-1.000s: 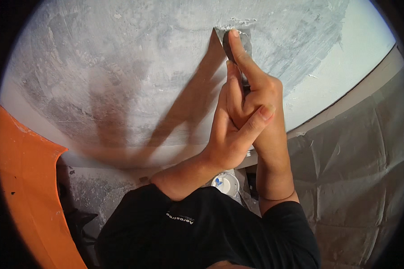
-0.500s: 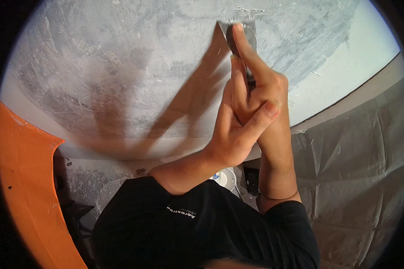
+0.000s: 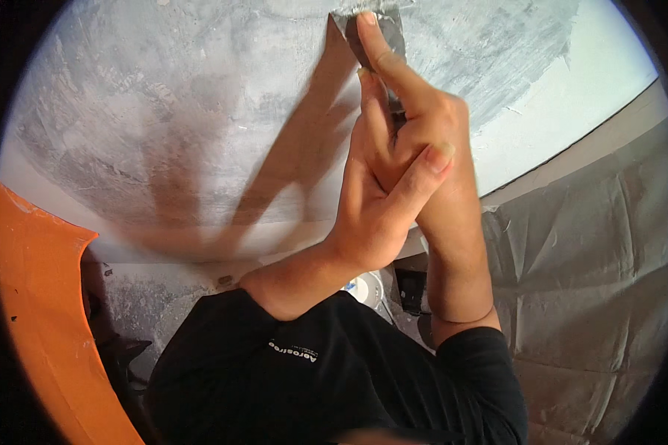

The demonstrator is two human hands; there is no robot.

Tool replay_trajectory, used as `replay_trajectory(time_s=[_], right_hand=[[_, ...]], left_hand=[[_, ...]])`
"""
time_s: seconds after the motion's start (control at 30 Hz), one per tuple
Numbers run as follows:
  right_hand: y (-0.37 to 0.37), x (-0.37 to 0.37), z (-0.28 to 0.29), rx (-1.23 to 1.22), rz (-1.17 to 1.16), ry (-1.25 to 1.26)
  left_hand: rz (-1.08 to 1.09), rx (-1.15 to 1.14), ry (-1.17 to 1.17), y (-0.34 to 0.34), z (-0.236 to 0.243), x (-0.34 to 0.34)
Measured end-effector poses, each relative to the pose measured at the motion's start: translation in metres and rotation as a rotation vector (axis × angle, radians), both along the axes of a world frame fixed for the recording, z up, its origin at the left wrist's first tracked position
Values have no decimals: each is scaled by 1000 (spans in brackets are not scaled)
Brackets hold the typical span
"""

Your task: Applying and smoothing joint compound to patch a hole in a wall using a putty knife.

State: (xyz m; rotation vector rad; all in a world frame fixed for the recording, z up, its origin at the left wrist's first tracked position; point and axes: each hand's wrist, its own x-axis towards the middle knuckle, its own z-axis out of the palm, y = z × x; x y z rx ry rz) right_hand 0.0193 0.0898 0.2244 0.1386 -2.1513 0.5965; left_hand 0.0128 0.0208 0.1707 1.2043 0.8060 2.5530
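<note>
My right hand (image 3: pixel 428 133) grips a metal putty knife (image 3: pixel 390 33), its index finger stretched along the blade. The blade's tip lies against the grey-white plastered surface (image 3: pixel 148 81) at the top of the view, which has streaky patches and a paler band at right. My left hand (image 3: pixel 371 200) is wrapped round my right hand from the left, thumb across it; most of the knife's handle is hidden under both hands. Long shadows of hands and knife fall down-left across the surface.
A white bucket (image 3: pixel 367 291) with something blue in it stands below, partly hidden by my arm and black shirt. An orange panel (image 3: pixel 41 311) is at left, a creased grey sheet (image 3: pixel 579 282) at right. A rough grey floor (image 3: pixel 148 297) and dark objects show behind my body.
Both hands and the putty knife have moved upward in the view since a second ago, first slightly right, then back left. The grip is the same.
</note>
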Motion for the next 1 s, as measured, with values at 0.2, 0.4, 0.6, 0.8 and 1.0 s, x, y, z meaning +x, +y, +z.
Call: replay_trajectory(time_s=[0.2, 0.4, 0.6, 0.8, 1.0], right_hand=[[7, 18, -35, -60, -4, -150], [-7, 33, -64, -220, -77, -174], [-7, 22, -96, -350, -135, -102], [1, 8, -97, -464, -84, -161], [7, 8, -93, -843, 298, -277]], left_hand=[[184, -32, -46, 5, -31, 20], [338, -303, 93, 1, -76, 27], [322, -355, 184, -3, -99, 11], [404, -332, 78, 0, -95, 5], [70, -181, -290, 1, -103, 0]])
